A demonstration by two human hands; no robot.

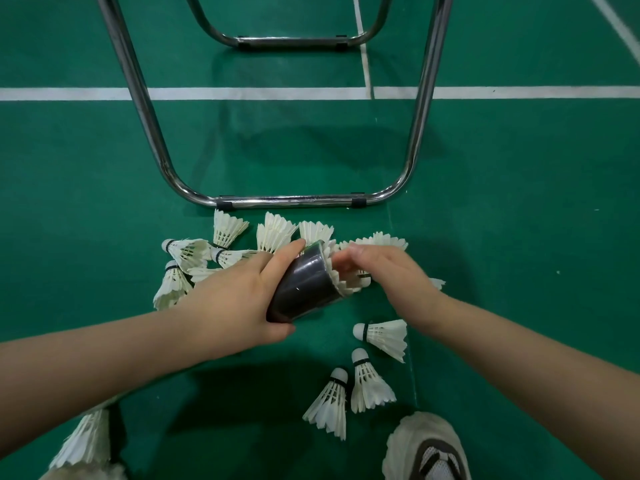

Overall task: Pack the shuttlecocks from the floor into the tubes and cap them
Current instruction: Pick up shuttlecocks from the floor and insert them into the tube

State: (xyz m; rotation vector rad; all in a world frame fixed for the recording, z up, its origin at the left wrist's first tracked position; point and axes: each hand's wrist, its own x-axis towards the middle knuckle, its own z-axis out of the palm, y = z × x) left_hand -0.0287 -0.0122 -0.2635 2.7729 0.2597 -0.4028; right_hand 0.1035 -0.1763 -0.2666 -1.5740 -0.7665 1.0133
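Green court floor [519, 202] fills the frame, crossed by white lines [242, 93] in the upper part. Two chrome tube loops stand on it: the near loop [291, 201] at centre and the far loop [294, 41] at the top edge.

One dark tube [304, 285] shows, at the middle of the frame, tilted with its open mouth towards the upper right. The left hand [239, 299] grips it, fingers wrapped over the top and thumb under the lower end. At the mouth sits one shuttlecock [348, 284], its white feather skirt ringing the rim. The right hand [388, 271] has its fingers curled onto that skirt, holding it at the opening.

Behind the hands, just below the near loop, lies a heap of shuttlecocks [227, 228]. At least seven can be counted there; the hands hide part of it, so the full number cannot be told. One feather tip [437, 283] pokes out beside the right wrist.

Three more shuttlecocks lie apart at lower centre-right: the first [381, 336] on its side, the second [370, 386] and the third [329, 403] touching each other, corks pointing up the frame.

At the lower left edge a nested stack of shuttlecocks [83, 438] shows; its count is unclear. One pale shoe [426, 445] sits at the lower right.
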